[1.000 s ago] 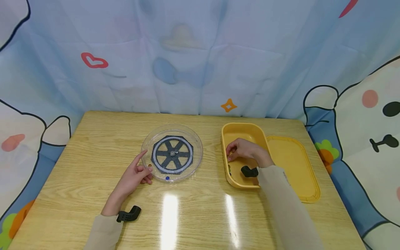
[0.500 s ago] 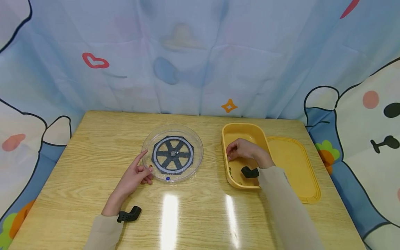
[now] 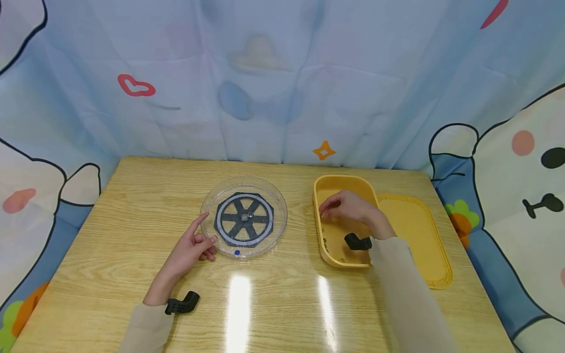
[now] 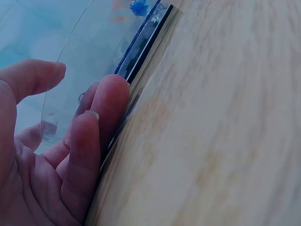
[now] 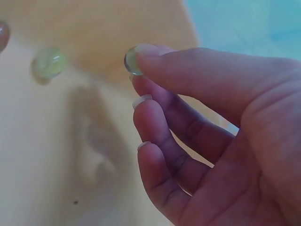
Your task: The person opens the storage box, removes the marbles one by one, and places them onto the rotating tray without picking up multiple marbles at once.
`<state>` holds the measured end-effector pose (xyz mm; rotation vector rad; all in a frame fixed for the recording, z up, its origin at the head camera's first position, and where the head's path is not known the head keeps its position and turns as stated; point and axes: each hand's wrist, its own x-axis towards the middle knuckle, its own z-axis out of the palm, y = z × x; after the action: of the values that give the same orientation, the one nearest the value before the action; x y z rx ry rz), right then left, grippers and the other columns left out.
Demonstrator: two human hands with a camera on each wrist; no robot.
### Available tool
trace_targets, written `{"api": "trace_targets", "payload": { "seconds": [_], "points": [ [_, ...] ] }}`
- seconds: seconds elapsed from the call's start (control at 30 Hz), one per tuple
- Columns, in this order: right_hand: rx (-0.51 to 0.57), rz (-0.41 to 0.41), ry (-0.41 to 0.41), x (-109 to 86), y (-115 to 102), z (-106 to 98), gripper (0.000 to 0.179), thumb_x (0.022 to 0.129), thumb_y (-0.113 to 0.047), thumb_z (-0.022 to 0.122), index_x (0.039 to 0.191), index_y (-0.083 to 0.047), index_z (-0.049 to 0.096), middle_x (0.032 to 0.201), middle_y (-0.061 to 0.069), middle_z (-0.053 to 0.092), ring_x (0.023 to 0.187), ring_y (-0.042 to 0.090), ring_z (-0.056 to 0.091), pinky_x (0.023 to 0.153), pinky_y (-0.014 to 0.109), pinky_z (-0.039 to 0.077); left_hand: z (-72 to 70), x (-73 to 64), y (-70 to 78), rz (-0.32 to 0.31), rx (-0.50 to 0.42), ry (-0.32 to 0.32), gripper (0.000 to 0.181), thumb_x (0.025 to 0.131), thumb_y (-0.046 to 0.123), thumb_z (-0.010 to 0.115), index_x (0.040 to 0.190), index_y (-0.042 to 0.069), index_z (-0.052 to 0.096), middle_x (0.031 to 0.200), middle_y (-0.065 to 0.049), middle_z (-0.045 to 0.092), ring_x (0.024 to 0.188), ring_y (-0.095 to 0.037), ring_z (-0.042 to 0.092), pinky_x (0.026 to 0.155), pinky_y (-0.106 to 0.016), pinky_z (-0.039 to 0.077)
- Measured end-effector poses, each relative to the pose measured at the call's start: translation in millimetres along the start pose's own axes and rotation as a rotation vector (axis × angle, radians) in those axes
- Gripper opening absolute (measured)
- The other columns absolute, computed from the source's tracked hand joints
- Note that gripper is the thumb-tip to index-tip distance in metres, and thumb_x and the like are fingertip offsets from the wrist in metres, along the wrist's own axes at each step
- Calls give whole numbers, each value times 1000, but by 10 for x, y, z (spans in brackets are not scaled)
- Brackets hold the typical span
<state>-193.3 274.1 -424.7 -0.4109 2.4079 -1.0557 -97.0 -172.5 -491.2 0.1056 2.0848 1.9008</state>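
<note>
In the head view, my left hand (image 3: 190, 249) holds the near-left rim of a round clear dish (image 3: 278, 234). Its index finger lies straight along the rim, while the thumb reaches over it. Inside the dish, a dark spoked wheel (image 3: 228, 232) lies under a pale ring, and a blue marble (image 3: 237, 252) sits near the front wall. My right hand (image 3: 353, 208) is over the yellow box (image 3: 343, 180). In the right wrist view, its thumb and fingertips pinch a clear greenish marble (image 5: 133, 61). Another greenish marble (image 5: 49, 62) rests on the box floor.
A flat yellow lid (image 3: 419, 235) lies right of the box on the wooden table (image 3: 150, 196). Small marbles (image 3: 325, 242) show along the box's left inner side. A printed curtain (image 3: 282, 98) hangs behind the table and around its sides.
My right hand has lifted slightly from the box floor, its wrist shifting right. My left hand keeps its place at the dish. A brownish spot by the left thumb no longer shows clearly.
</note>
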Motion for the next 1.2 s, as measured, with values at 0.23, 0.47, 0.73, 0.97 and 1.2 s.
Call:
{"api": "trace_targets", "payload": {
  "seconds": [0.23, 0.47, 0.73, 0.97, 1.2],
  "points": [
    [21, -22, 117, -102, -153, -50, 21, 95, -19, 70, 110, -5, 76, 106, 7, 72, 97, 23, 64, 85, 37, 50, 10, 3, 12, 4, -8, -3, 74, 100, 15, 62, 160, 19, 18, 83, -20, 66, 67, -25, 68, 63, -32, 57],
    [31, -106, 230, -99, -409, 39, 25, 95, -24, 71, 110, -6, 76, 105, 5, 72, 93, 22, 65, 81, 39, 52, 13, 6, 22, 9, 10, -1, 73, 101, 15, 61, 160, 19, 19, 84, -20, 66, 68, -26, 69, 62, -30, 55],
    [133, -218, 352, 99, -798, 480, 17, 93, -15, 73, 106, -5, 77, 101, 7, 72, 84, 27, 63, 71, 34, 52, 3, -6, 6, 6, 11, 8, 73, 101, 14, 61, 160, 19, 19, 83, -19, 67, 68, -25, 68, 62, -30, 55],
    [208, -307, 400, 289, -1038, 919, 16, 91, -12, 74, 105, -4, 77, 100, 3, 71, 75, 21, 60, 66, 28, 50, 10, -8, -14, 9, -7, 3, 74, 100, 14, 62, 160, 19, 18, 84, -22, 66, 68, -26, 68, 63, -32, 56],
    [276, -345, 376, 395, -1130, 1222, 14, 92, -12, 74, 104, -5, 78, 97, 1, 69, 79, 30, 58, 65, 27, 47, 17, 2, -21, 17, -12, 2, 74, 100, 14, 63, 160, 20, 19, 83, -22, 66, 67, -26, 68, 64, -34, 57]
  ]
}}
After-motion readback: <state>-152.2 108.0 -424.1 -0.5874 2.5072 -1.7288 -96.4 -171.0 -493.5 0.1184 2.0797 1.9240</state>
